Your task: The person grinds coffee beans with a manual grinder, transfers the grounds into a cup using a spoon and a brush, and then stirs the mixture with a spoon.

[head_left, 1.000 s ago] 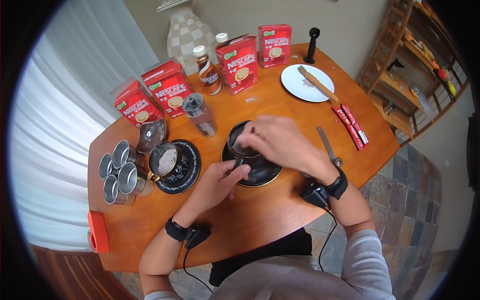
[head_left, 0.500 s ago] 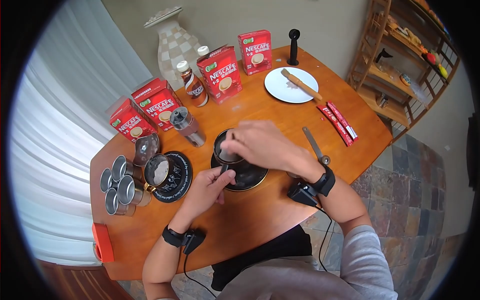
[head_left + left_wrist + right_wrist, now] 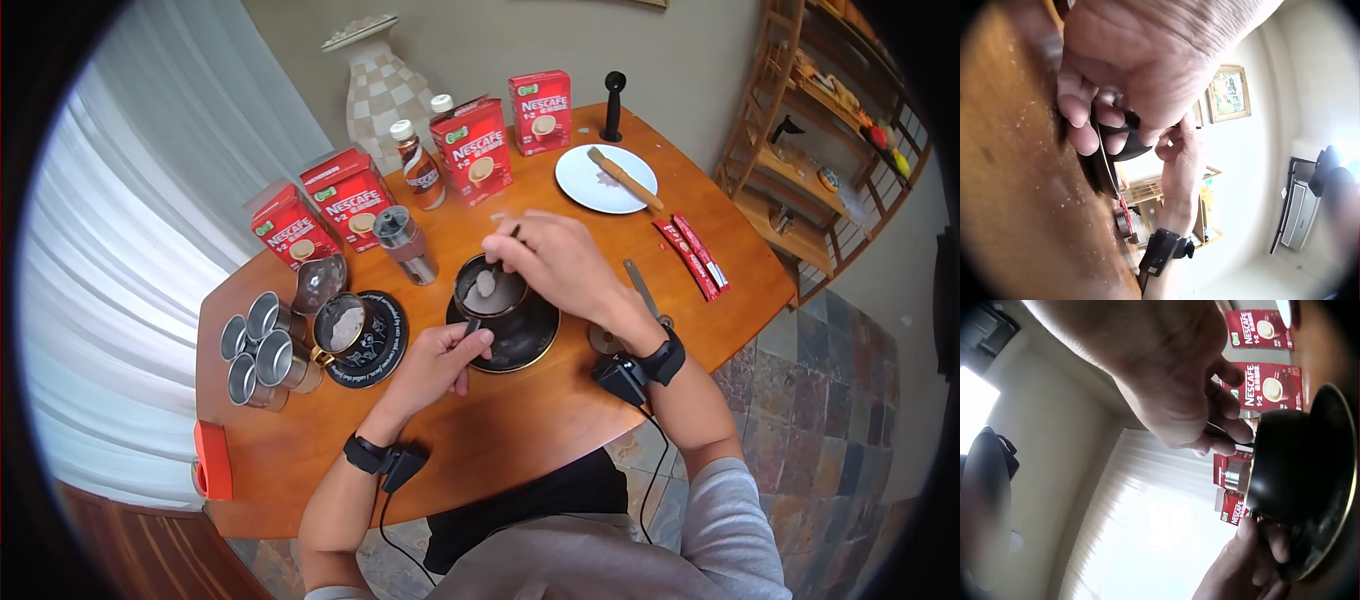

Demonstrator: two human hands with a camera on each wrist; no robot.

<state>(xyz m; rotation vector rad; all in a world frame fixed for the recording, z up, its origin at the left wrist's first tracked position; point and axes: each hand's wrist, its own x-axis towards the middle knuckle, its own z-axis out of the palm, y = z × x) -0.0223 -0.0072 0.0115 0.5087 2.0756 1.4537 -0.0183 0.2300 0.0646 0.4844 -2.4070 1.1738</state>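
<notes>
A black cup (image 3: 1282, 465) stands on a black, gold-rimmed saucer (image 3: 525, 352) in front of the person. My left hand (image 3: 440, 362) holds the cup's handle, thumb on top; in the left wrist view its fingers curl beside the saucer's edge. Over the cup, my right hand (image 3: 558, 265) pinches the dark handle of a spoon (image 3: 486, 284). The spoon's bowl is inside the cup at the pale contents, which the right wrist view hides. To the left, another black cup (image 3: 345, 318) with pale powder rests on a printed black coaster (image 3: 383, 345).
Several metal cups (image 3: 280, 358) stand at the left. Behind are red Nescafe boxes (image 3: 475, 155), a bottle (image 3: 420, 175) and a grinder (image 3: 408, 250). A white plate (image 3: 590, 190) with a brush (image 3: 630, 180), red sachets (image 3: 692, 258) and a long-handled metal scoop (image 3: 640, 285) lie right.
The right hand, blurred over the cup earlier, has risen slightly, and the spoon's bowl now shows inside the cup. The left hand stays at the handle. The head view has shifted slightly.
</notes>
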